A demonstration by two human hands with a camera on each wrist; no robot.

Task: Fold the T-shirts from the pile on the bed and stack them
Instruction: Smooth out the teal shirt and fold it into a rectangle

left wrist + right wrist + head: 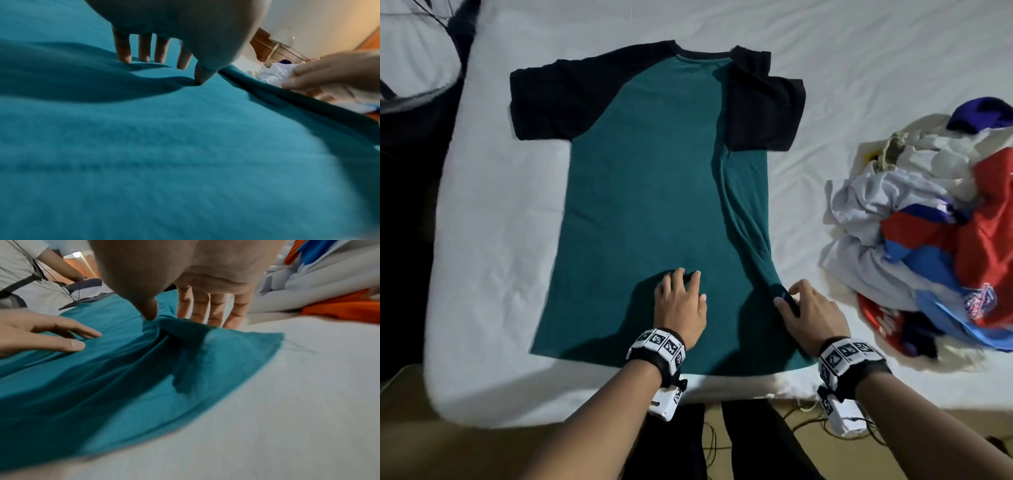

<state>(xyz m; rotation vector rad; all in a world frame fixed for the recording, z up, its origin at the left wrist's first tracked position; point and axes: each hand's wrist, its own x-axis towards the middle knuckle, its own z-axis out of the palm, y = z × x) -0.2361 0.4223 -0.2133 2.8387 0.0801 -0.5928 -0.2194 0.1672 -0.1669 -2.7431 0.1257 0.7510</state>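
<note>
A teal T-shirt (647, 192) with black sleeves lies flat on the white bed (493, 240), collar away from me. The shirt's right side is folded inward into a long raised ridge. My left hand (681, 294) presses spread fingertips (144, 53) on the lower middle of the shirt (164, 146). My right hand (794, 298) pinches the ridge near the lower right hem; in the right wrist view its thumb and fingers (205, 309) close on the teal fold (185, 331). The pile of unfolded shirts (935, 233), white, red and blue, sits to the right.
The bed's near edge (585, 407) runs just below the shirt's hem, with brown floor and cables (808, 425) beyond it. A dark bag with straps (421, 85) lies off the bed's far left corner. White sheet shows left of the shirt.
</note>
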